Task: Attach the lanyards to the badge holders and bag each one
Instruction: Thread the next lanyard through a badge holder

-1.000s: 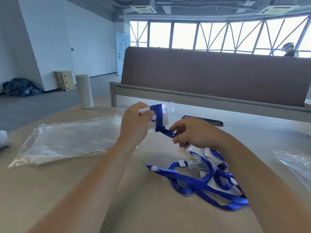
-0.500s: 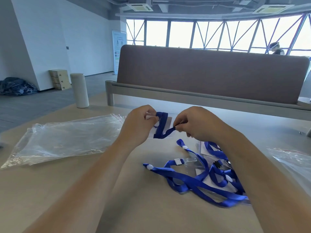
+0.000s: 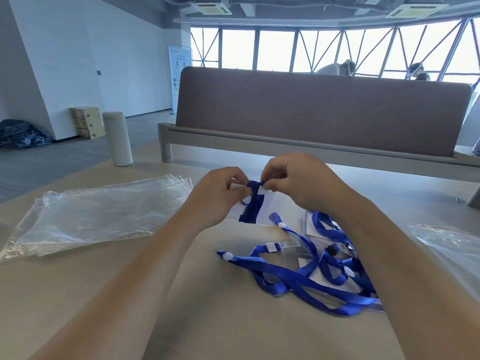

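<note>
Facing the wide tan table [image 3: 233, 320], with a brown partition [image 3: 324, 110] standing along its far edge, we have a stack of clear bags [image 3: 98, 211] lying flat to our left. A tangle of blue lanyards [image 3: 298, 279] lies over spare badge holders [image 3: 291, 246] to our right. Between them, our left hand [image 3: 215, 196] pinches the top edge of a clear badge holder [image 3: 267, 211], and our right hand [image 3: 298, 185] pinches the blue lanyard end [image 3: 252, 209] at that same edge. The strap hangs down across the holder's face. Whether it passes through the slot, we cannot tell.
</note>
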Action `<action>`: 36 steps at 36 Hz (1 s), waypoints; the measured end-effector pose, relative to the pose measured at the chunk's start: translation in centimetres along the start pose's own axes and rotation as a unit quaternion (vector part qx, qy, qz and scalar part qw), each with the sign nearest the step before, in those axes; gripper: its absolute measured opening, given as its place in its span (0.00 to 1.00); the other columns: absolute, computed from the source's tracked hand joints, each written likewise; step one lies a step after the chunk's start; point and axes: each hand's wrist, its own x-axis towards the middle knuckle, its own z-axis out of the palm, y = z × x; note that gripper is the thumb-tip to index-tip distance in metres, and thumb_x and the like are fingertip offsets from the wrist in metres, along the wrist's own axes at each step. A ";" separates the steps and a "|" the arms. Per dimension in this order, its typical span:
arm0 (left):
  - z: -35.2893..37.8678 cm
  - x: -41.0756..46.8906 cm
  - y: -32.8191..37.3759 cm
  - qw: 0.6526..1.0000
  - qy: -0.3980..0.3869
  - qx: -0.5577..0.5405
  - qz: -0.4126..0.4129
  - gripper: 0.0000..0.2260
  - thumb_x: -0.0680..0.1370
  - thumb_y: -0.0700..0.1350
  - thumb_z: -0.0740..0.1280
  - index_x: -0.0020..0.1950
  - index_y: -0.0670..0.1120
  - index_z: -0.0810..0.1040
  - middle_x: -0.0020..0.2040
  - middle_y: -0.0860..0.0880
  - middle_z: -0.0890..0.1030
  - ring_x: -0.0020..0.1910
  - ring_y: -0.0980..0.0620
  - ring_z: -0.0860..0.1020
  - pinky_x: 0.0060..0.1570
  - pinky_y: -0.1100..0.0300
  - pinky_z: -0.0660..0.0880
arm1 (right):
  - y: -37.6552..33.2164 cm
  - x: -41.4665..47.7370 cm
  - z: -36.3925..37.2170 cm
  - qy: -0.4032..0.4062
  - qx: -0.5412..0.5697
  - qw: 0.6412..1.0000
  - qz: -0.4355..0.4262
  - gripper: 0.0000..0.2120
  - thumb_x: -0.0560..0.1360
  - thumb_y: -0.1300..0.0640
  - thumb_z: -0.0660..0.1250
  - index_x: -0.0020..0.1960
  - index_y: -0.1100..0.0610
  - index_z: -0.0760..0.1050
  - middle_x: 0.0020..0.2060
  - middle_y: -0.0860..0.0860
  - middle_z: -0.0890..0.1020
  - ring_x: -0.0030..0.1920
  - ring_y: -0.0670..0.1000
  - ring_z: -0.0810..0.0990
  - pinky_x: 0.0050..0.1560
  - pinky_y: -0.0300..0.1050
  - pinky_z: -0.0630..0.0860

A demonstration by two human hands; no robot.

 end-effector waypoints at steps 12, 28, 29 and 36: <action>-0.4 -0.2 -0.1 0.997 -0.031 -0.072 0.005 0.03 0.78 0.46 0.69 0.44 0.50 0.80 0.42 0.55 0.83 0.43 0.53 0.80 0.43 0.61 0.72 | 0.2 0.5 1.2 0.069 0.073 0.995 0.022 0.04 0.78 0.55 0.68 0.50 0.50 0.73 0.45 0.47 0.80 0.42 0.48 0.78 0.41 0.34 0.72; 0.0 0.1 -0.5 0.998 -0.019 -0.053 -0.014 0.03 0.79 0.50 0.69 0.47 0.52 0.80 0.44 0.56 0.81 0.45 0.55 0.78 0.41 0.65 0.68 | 0.3 0.7 1.9 0.068 0.030 0.997 0.036 0.07 0.80 0.55 0.64 0.56 0.52 0.80 0.48 0.48 0.80 0.46 0.47 0.76 0.45 0.37 0.70; 0.1 0.2 -0.5 0.998 -0.018 -0.054 -0.014 0.03 0.79 0.50 0.69 0.47 0.52 0.80 0.45 0.55 0.81 0.45 0.54 0.78 0.41 0.65 0.69 | 0.2 0.7 2.0 0.058 0.026 0.997 0.035 0.09 0.81 0.56 0.63 0.55 0.52 0.81 0.49 0.48 0.81 0.46 0.47 0.76 0.48 0.39 0.71; 0.3 0.5 -0.8 0.999 -0.011 -0.038 -0.023 0.03 0.81 0.50 0.66 0.50 0.52 0.79 0.49 0.55 0.81 0.46 0.52 0.79 0.43 0.64 0.69 | -0.3 0.6 1.8 0.027 -0.016 0.999 0.024 0.14 0.83 0.56 0.58 0.58 0.53 0.82 0.53 0.49 0.81 0.47 0.46 0.74 0.49 0.37 0.67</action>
